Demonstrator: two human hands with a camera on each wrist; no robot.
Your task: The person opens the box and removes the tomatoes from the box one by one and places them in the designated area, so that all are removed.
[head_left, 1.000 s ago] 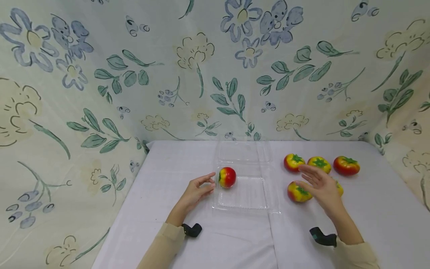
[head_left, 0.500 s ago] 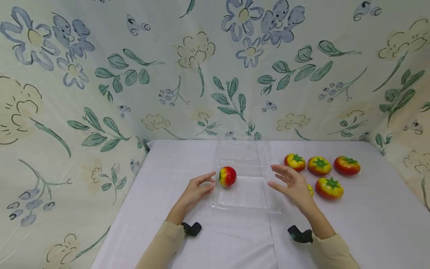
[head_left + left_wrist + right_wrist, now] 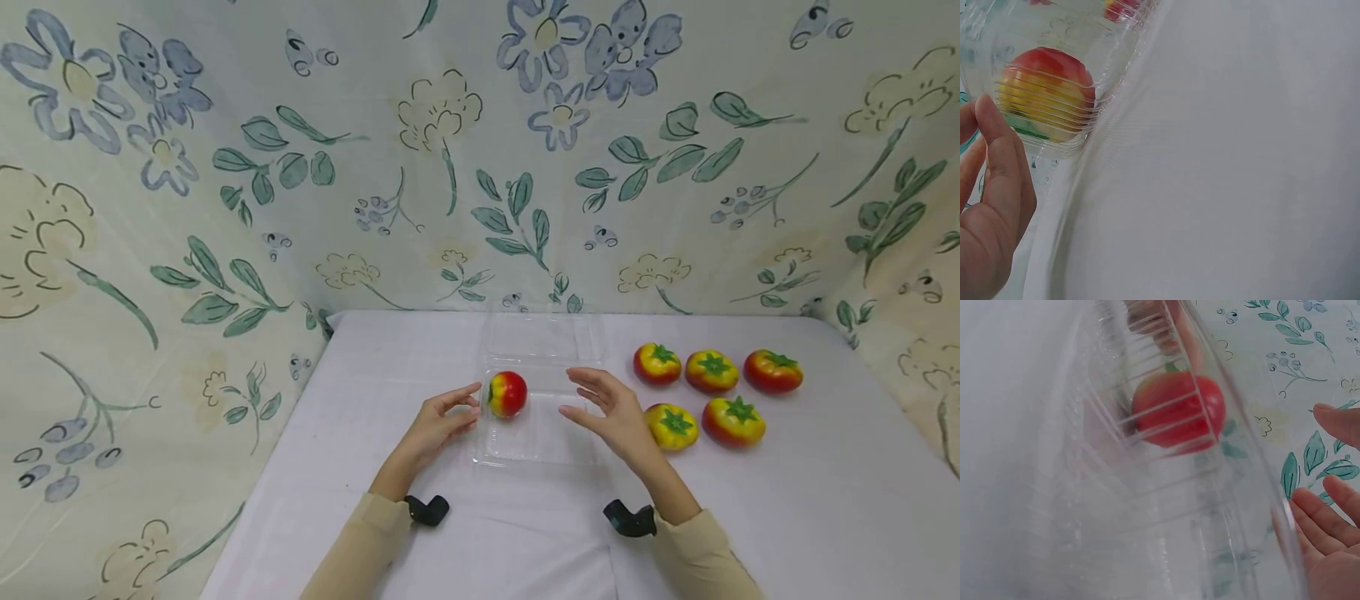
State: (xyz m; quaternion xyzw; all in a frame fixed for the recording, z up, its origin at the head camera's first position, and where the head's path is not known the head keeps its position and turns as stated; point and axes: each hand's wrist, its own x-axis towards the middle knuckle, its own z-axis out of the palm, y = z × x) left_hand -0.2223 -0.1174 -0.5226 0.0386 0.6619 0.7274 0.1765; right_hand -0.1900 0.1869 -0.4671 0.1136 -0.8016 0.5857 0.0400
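A clear plastic clamshell box (image 3: 540, 460) stands in the middle with its lid (image 3: 534, 335) laid back. Inside, against the left wall, lies one red-and-yellow tomato (image 3: 509, 395) on its side, its green calyx facing left. My left hand (image 3: 431, 429) is at the box's left side, relaxed fingertips right at the wall; the left wrist view shows these fingers (image 3: 1002, 159) beside the rim near the tomato (image 3: 1047, 94). My right hand (image 3: 617, 417) hovers over the box's right part, fingers spread and holding nothing. The right wrist view has its palm (image 3: 1335, 572) beyond the transparent wall.
To the right of the box, several more tomatoes (image 3: 712, 372) sit in two rows, calyx up, on the white tablecloth (image 3: 840, 483). A flower-patterned curtain (image 3: 360, 108) rises behind and at both sides. Each wrist carries a black camera mount (image 3: 429, 511).
My right hand has moved left from over the tomatoes to above the right part of the box, uncovering the front tomatoes. My left hand, the box and its tomato have stayed put.
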